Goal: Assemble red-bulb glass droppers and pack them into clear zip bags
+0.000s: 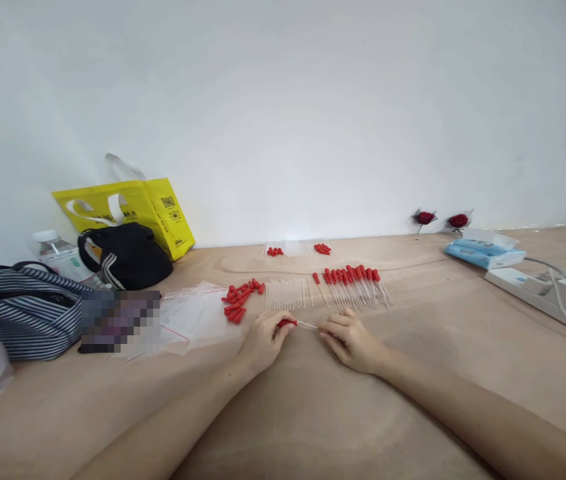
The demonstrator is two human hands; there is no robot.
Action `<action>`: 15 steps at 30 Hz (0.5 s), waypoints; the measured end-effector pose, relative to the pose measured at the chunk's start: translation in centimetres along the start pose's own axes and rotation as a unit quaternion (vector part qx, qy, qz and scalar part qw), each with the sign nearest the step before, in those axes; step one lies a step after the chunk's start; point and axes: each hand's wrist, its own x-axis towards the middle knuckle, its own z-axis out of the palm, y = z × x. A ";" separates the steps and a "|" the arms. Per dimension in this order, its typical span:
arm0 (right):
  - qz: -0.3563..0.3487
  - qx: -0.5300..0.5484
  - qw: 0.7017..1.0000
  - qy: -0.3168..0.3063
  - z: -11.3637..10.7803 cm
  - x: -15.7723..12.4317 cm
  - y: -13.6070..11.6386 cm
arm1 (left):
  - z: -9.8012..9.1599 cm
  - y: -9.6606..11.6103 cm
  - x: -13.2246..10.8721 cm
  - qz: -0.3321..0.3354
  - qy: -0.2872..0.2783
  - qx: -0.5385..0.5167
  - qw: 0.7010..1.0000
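Observation:
My left hand (264, 340) pinches the red rubber bulb (287, 323) of a dropper, and my right hand (350, 339) grips the far end of its clear glass tube (307, 325); the dropper lies between both hands just above the wooden table (313, 413). Beyond my left hand lies a heap of loose red bulbs (240, 300). Next to it is a row of bare clear tubes (287, 293). A row of finished droppers with red bulbs (355, 283) lies beyond my right hand.
Clear zip bags (193, 320) lie left of the bulbs. A striped bag (23, 310), black bag (125, 257), yellow bag (153, 210) and water bottle (55, 253) stand at left. A blue tissue pack (485, 252) and white power strip (547, 293) sit at right. Two red roses (443, 219) lean on the wall.

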 end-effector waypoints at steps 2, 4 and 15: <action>-0.002 0.002 1.000 0.003 0.1 0.0 -0.2 | 0.1 -0.3 0.1 0.001 0.009 -0.025 1.000; -0.004 0.008 1.000 0.003 0.1 0.0 -0.5 | 0.2 -0.6 0.1 0.003 0.008 -0.048 0.999; -0.061 0.015 0.998 0.010 -0.2 0.1 -0.7 | 0.5 -0.8 -0.2 -0.087 -0.044 -0.147 0.984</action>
